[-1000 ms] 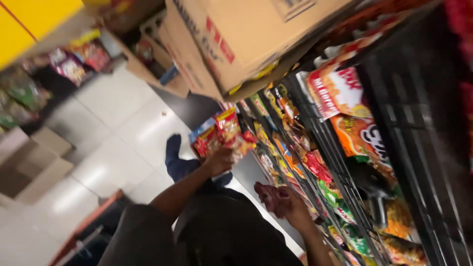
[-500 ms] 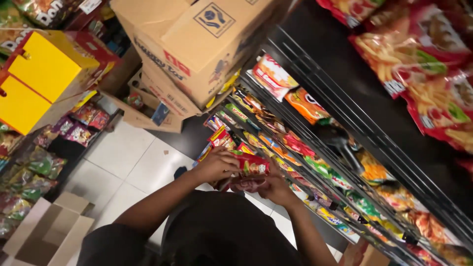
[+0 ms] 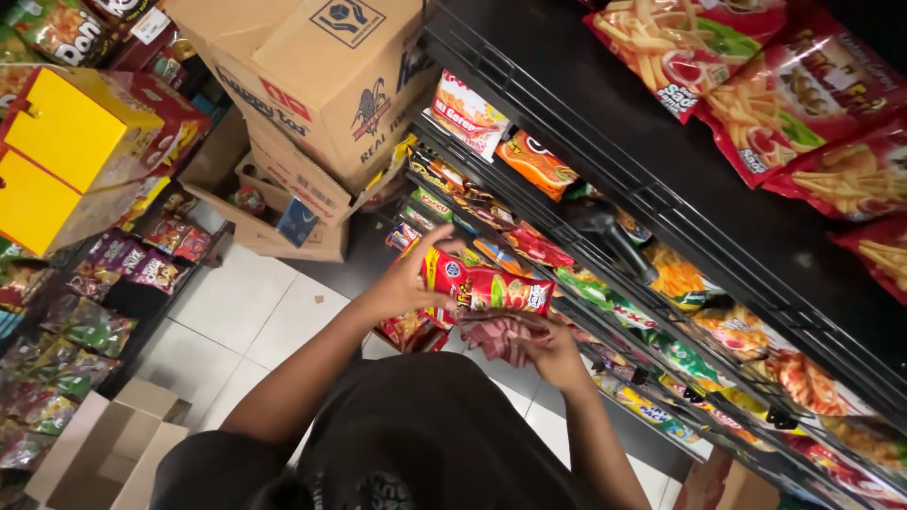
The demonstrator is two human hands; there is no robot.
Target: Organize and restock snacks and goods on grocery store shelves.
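Looking down from my head, I have a red snack packet (image 3: 487, 288) between my two hands, lying lengthwise in front of the dark wire shelving (image 3: 652, 203) that runs along my right side. My left hand (image 3: 406, 283) grips the packet's left end, fingers curled up around it and thumb toward me. My right hand (image 3: 543, 340) is beneath the packet, its fingers closed around a bunch of small reddish packets (image 3: 496, 335) pressed up against the underside of the red one. The packet sits just off the front edge of the middle shelf rows, close to the small bright sachets (image 3: 529, 246) ranged along those rails, though I cannot tell whether it touches them. On the upper shelf, toward its left end, an orange bag (image 3: 537, 162) and a pale packet (image 3: 465, 113) lie near the rail; at the far right end hang large red bags of stick-shaped crisps (image 3: 803, 104). Straight ahead of me, cardboard cartons (image 3: 321, 85) are stacked on the white tiled floor (image 3: 246, 312), well apart from my hands. To my left stand a yellow box (image 3: 57, 161) and a rack of green and purple packets (image 3: 76, 331), and an open brown carton (image 3: 104, 453) sits at the lower left corner of the floor.
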